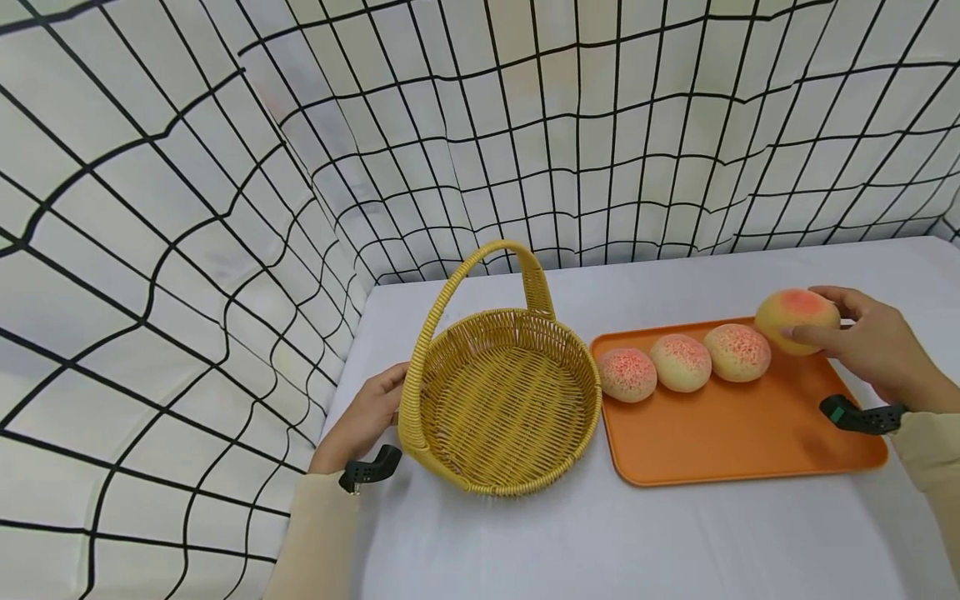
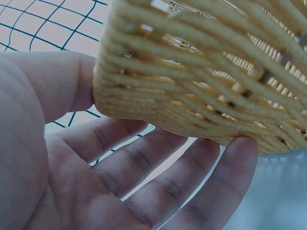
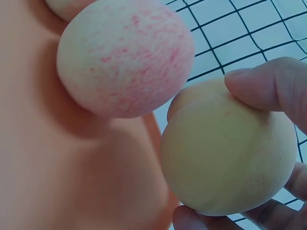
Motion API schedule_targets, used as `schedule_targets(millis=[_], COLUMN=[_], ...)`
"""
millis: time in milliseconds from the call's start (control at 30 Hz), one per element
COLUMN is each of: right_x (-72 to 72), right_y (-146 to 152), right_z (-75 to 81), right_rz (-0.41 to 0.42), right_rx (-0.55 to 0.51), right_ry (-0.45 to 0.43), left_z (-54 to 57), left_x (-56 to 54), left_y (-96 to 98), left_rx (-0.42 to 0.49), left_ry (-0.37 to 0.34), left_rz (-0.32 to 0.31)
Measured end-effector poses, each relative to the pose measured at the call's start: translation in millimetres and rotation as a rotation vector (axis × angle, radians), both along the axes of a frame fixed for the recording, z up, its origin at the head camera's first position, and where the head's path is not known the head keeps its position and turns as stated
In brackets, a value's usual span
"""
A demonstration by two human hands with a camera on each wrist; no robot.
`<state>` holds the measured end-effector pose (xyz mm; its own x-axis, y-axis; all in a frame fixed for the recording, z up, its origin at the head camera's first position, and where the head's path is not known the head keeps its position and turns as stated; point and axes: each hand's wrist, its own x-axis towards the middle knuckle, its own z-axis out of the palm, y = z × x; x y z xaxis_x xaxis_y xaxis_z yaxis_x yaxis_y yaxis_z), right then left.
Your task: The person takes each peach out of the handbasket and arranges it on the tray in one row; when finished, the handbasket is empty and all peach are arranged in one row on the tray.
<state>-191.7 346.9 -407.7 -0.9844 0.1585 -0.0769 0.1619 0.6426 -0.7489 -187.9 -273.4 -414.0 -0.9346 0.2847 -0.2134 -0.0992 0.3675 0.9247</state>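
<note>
My right hand grips a yellow peach with a pink blush at the back right of an orange tray. In the right wrist view, thumb and fingertips lie around this peach, over the tray's edge. Three speckled pink peaches sit in a row along the tray's back left. A round wicker basket with a tall arched handle stands to the tray's left. My left hand holds the basket's left side; in the left wrist view its thumb and fingertips meet the woven wall.
A white cloth covers the table. White sheets with a black grid pattern rise behind the table and along its left side. The basket's right rim comes close to the tray's left edge. Black wrist devices sit on both wrists.
</note>
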Motion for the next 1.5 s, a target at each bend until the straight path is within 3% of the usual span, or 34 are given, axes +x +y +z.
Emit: schedule_targets(millis=[267, 833, 1500], right_x=[0.3, 4.7, 8.5], right_y=[-1.5, -4.1, -2.7], right_z=[-9.5, -13.6, -21.6], right_rz=[-0.015, -0.012, 0.006], right_rx=[0.012, 0.049, 0.039], right_ry=[-0.02, -0.056, -0.031], left_z=[-0.1, -0.3, -1.3], left_x=[-0.1, 0.7, -0.8], left_y=[-1.3, -0.9, -0.7], left_rx=[0.003, 0.001, 0.023], left_ry=[-0.005, 0.011, 0.006], left_rz=[0.009, -0.002, -0.012])
